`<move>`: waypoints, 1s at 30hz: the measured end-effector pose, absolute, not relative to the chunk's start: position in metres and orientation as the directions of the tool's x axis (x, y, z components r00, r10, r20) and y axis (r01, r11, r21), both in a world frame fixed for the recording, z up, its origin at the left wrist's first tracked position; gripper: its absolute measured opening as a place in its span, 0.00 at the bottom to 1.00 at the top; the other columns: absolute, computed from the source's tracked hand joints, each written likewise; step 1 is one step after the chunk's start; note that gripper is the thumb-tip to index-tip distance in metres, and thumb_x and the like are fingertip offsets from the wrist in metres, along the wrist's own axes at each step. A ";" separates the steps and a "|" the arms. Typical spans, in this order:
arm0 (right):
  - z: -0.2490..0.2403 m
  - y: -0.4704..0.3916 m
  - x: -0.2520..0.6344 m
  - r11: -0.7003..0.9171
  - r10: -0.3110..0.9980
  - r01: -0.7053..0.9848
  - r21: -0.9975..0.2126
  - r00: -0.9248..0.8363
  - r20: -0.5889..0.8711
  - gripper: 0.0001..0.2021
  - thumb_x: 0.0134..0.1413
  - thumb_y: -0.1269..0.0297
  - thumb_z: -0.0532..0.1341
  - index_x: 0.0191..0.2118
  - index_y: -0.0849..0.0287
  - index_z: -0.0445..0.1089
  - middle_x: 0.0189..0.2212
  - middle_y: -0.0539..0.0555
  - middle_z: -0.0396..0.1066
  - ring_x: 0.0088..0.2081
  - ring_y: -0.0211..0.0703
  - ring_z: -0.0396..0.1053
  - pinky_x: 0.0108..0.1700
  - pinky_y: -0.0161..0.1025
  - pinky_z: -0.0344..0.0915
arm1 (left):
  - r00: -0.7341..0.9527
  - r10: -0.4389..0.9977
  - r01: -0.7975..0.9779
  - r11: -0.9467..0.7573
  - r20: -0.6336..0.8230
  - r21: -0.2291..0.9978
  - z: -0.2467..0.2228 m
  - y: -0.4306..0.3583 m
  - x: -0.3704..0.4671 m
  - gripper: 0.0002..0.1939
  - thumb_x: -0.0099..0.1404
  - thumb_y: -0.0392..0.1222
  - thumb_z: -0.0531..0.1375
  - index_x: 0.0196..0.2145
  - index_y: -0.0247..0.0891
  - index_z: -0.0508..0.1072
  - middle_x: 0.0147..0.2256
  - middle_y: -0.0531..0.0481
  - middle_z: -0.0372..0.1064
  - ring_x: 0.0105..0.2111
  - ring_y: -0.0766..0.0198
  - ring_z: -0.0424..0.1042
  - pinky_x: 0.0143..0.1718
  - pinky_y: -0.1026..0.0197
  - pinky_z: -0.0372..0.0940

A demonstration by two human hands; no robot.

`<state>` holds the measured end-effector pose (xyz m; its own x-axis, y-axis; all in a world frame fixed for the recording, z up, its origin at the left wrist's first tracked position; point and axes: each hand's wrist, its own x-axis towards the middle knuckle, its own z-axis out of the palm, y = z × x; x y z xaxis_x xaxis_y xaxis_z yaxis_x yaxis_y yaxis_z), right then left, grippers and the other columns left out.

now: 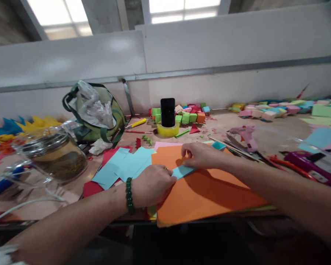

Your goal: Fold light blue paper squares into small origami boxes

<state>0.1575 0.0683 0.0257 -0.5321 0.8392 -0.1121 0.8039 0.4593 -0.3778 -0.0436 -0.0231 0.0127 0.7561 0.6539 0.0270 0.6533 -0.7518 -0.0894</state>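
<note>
A light blue strip of paper lies across the orange paper sheets in front of me. My left hand, with a green bead bracelet at the wrist, is closed on the strip's left end. My right hand has its fingers curled down at the strip's other end; its fingertips partly hide the paper. Left of the orange stack, several light blue paper pieces overlap on red paper. Just beyond my right wrist sits a small folded light blue paper piece.
A phone leans upright in a yellow tape roll, with folded paper blocks behind. A glass teapot and a green bag stand left. At right are a pink glue gun and a purple tape dispenser.
</note>
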 end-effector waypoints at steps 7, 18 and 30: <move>0.015 0.071 0.169 0.497 0.718 0.713 -0.495 -0.658 -0.227 0.19 0.37 0.53 0.68 0.35 0.59 0.70 0.29 0.49 0.67 0.28 0.36 0.62 0.26 0.32 0.55 | 0.712 0.699 0.699 -0.715 0.075 0.027 0.011 -0.021 -0.043 0.11 0.65 0.42 0.53 0.30 0.38 0.72 0.31 0.48 0.70 0.33 0.59 0.68 0.29 0.60 0.58; 0.022 0.071 0.181 0.480 0.766 0.758 -0.442 -0.608 -0.210 0.22 0.32 0.50 0.69 0.33 0.58 0.70 0.29 0.50 0.70 0.29 0.39 0.65 0.26 0.33 0.56 | 0.610 0.789 0.663 -0.559 0.073 0.497 0.000 -0.001 -0.035 0.16 0.58 0.42 0.62 0.44 0.36 0.68 0.41 0.44 0.65 0.39 0.59 0.66 0.41 0.56 0.64; 0.017 0.072 0.176 0.074 0.682 0.371 -0.926 -0.696 -0.224 0.19 0.36 0.51 0.70 0.24 0.61 0.65 0.18 0.44 0.65 0.19 0.30 0.59 0.21 0.29 0.52 | 0.499 0.845 0.284 0.048 -0.190 0.958 0.004 0.009 -0.043 0.27 0.60 0.61 0.55 0.34 0.30 0.74 0.30 0.42 0.73 0.25 0.63 0.71 0.26 0.62 0.67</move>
